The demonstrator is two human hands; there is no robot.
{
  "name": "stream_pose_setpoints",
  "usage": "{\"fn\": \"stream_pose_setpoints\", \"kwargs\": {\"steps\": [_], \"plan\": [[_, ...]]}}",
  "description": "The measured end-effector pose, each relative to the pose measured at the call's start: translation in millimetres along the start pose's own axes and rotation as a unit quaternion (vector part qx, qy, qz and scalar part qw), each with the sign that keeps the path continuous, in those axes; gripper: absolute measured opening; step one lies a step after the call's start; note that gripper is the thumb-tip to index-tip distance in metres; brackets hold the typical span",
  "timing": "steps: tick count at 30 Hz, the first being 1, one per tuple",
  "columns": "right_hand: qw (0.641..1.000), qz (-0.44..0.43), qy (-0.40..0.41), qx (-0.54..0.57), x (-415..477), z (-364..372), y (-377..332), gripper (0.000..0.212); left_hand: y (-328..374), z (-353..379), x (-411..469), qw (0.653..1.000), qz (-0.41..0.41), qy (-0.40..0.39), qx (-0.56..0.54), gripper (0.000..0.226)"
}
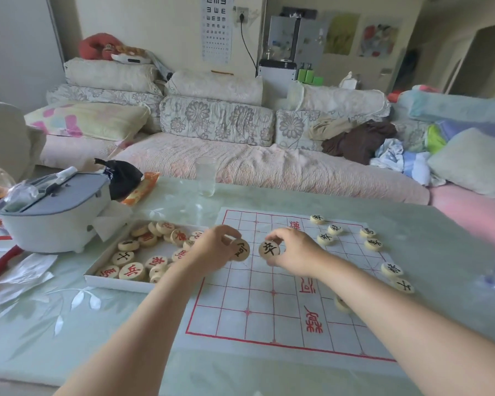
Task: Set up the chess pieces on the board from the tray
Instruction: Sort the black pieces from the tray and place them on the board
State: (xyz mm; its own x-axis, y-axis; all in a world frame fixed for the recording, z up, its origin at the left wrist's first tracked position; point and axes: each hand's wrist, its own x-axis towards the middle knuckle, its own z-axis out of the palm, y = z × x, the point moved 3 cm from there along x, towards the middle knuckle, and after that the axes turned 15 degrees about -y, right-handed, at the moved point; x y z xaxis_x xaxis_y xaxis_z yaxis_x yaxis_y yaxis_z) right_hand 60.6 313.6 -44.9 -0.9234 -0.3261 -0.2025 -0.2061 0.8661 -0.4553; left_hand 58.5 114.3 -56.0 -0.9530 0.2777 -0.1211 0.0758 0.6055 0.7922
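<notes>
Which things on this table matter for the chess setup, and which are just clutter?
Job: board, tray of pieces, black-marked piece in right hand, another piece in left hand.

Clutter: grey appliance, glass, black pouch, snack packet.

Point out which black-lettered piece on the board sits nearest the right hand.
The piece just right of the right hand, in the board's upper middle. It lies beside the knuckles; the other black pieces sit farther toward the board's right edge.

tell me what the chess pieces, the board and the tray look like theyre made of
Chess pieces: likely pale wood, matte, with painted or inlaid characters. Board: a thin white sheet, paper or cloth, printed red lines, lying flat. Tray: white, thin-walled, probably cardboard or plastic.
</notes>
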Motion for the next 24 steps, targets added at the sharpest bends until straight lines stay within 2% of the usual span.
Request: {"fn": "stream_pose_setpoints", "kwargs": {"steps": [4,8,18,22,24], "plan": [[0.999,0.044,-0.028,-0.016,-20,0,49,0.052,20,46,18,0.998,0.011,-0.060,0.033,0.019],[0.996,0.063,-0.046,-0.036,-27,3,83,0.049,30,79,33,0.992,0.028,-0.099,0.073,0.030],[0.994,0.055,-0.073,-0.066,-18,6,92,0.052,42,103,52,0.981,0.017,-0.125,0.149,0.025],[0.994,0.046,-0.078,-0.068,-17,10,89,0.047,40,104,49,0.961,-0.015,-0.189,0.201,0.056],[0.996,0.035,-0.062,-0.047,-21,4,87,0.043,41,106,46,0.958,-0.016,-0.194,0.211,0.057]]}}
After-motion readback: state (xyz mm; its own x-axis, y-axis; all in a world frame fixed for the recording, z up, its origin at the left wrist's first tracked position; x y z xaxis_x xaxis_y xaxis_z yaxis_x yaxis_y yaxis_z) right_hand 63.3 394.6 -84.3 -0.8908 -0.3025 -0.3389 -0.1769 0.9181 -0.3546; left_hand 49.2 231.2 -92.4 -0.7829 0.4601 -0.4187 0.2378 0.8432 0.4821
